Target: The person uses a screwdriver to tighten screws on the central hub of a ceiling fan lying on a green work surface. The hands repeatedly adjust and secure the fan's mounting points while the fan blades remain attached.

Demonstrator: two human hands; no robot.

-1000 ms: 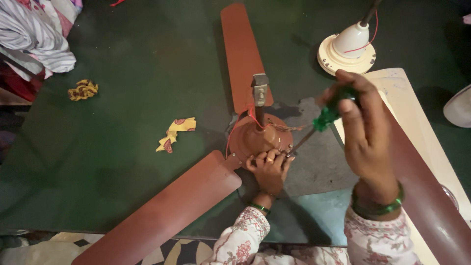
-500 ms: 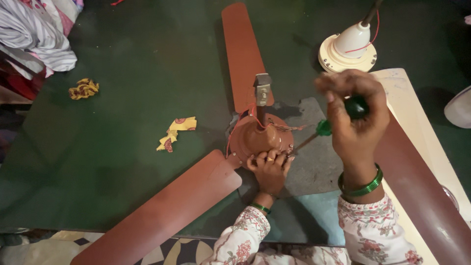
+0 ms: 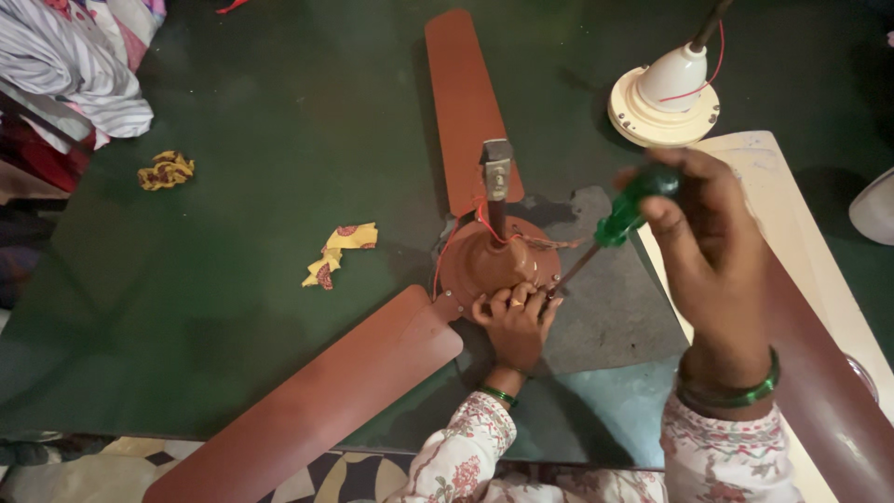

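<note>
A brown ceiling fan lies on a dark green floor, its motor housing (image 3: pixel 494 261) in the middle with red wires and a short rod rising from it. One blade (image 3: pixel 466 102) runs away from me, another (image 3: pixel 317 401) toward the lower left. My left hand (image 3: pixel 515 321) rests its fingertips on the near edge of the housing. My right hand (image 3: pixel 712 256) grips the green handle of a screwdriver (image 3: pixel 626 212), whose metal shaft slants down to the housing's right edge beside my left fingers.
A cream fan canopy with a rod (image 3: pixel 666 98) stands at the upper right. A cream board (image 3: pixel 801 242) and a third brown blade (image 3: pixel 829 391) lie on the right. Yellow cloth scraps (image 3: pixel 337 251) (image 3: pixel 166 170) and a pile of fabric (image 3: pixel 74 65) are on the left.
My right hand has shifted slightly and turned on the screwdriver handle. The left hand and the fan have stayed in place.
</note>
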